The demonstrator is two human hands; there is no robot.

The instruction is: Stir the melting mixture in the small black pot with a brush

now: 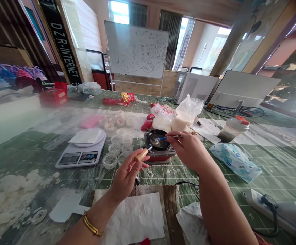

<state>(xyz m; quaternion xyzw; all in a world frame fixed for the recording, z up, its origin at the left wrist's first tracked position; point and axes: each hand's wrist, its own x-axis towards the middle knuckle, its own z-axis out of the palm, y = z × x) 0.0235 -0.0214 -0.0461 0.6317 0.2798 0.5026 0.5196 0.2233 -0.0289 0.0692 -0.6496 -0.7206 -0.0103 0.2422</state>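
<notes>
My left hand (pixel 130 167) has its fingers wrapped around the wooden handle of a small black frying pan (pixel 164 145). Under the pan stands a small hot plate (pixel 160 157) with a red side. A little whitish stuff, partly clear, lies in the pan. My right hand (pixel 187 146) pinches a thin blue stick (pixel 161 138) whose tip reaches into the pan; its end type is too small to tell. Several clear round cups (pixel 110 160) stand just left of the pan. Behind it are a plastic bag of whitish granules (pixel 185 117) and some red flowers (pixel 147 125).
A white kitchen scale (pixel 83 154) stands to the left, near scattered white flakes (pixel 17 194). White paper (pixel 140 217) lies on a brown cloth in front. On the right are a tissue pack (pixel 236 161), a shaker bottle (pixel 233 129) and a power strip (pixel 278 207) with cords.
</notes>
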